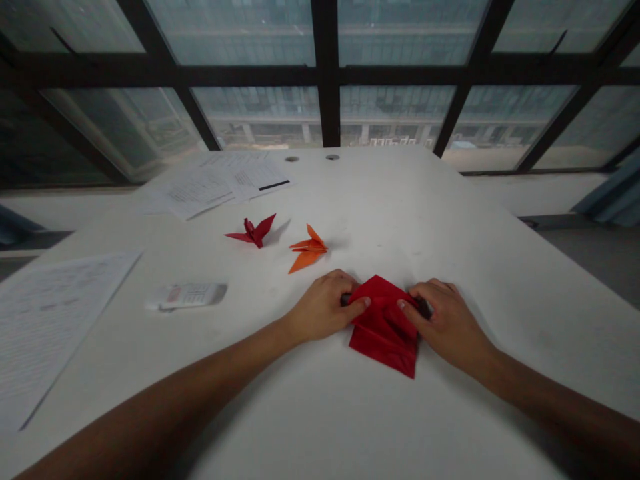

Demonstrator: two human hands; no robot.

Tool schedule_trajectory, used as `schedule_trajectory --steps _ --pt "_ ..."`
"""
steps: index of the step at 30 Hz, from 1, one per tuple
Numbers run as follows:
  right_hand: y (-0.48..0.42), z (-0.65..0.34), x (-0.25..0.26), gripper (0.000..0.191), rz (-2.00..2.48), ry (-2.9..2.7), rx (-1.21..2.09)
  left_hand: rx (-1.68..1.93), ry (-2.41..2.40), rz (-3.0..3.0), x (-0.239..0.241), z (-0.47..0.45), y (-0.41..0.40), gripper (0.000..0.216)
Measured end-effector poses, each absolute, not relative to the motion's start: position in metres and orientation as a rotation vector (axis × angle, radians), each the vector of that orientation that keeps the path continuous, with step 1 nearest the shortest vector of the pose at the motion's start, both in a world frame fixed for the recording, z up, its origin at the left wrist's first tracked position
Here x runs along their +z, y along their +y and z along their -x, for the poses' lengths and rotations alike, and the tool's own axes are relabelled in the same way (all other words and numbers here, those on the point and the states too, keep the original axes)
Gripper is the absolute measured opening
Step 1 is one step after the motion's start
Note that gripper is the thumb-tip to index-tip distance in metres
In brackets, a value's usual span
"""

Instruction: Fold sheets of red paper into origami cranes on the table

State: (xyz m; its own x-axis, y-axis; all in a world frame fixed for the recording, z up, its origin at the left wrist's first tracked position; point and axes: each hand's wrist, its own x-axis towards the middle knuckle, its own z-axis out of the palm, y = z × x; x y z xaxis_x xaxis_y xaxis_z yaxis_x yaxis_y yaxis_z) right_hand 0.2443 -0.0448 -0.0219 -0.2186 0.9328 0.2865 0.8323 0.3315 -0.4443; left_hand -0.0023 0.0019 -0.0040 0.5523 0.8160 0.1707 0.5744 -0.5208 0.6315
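Both hands grip a soft-looking, creased red cloth (384,343) above the near middle of the white table. My left hand (327,307) pinches its left side, thumb on top and fingers curled beneath. On the opposite side my right hand (447,319) holds it the same way, thumb pressing from above. The ends of a dark object (425,308) stick out at both sides of the cloth, between the fingers; its middle is covered, and I cannot make out what it is. The lower part of the cloth hangs loose toward me.
Beyond my left hand sit an orange folded paper crane (309,249) and a red folded paper crane (257,232). A white packet with print (193,295) lies to the left. Printed sheets (220,183) lie at the far left, and another sheet (60,320) nearer. Dark-framed windows stand behind the table.
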Motion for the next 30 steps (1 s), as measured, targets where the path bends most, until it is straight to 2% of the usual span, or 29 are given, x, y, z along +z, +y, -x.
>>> schedule_trajectory --steps 30 --pt "-0.0440 -0.2467 -0.0201 0.023 1.550 -2.112 0.258 0.601 1.073 -2.271 -0.0038 0.0015 0.0019 0.024"
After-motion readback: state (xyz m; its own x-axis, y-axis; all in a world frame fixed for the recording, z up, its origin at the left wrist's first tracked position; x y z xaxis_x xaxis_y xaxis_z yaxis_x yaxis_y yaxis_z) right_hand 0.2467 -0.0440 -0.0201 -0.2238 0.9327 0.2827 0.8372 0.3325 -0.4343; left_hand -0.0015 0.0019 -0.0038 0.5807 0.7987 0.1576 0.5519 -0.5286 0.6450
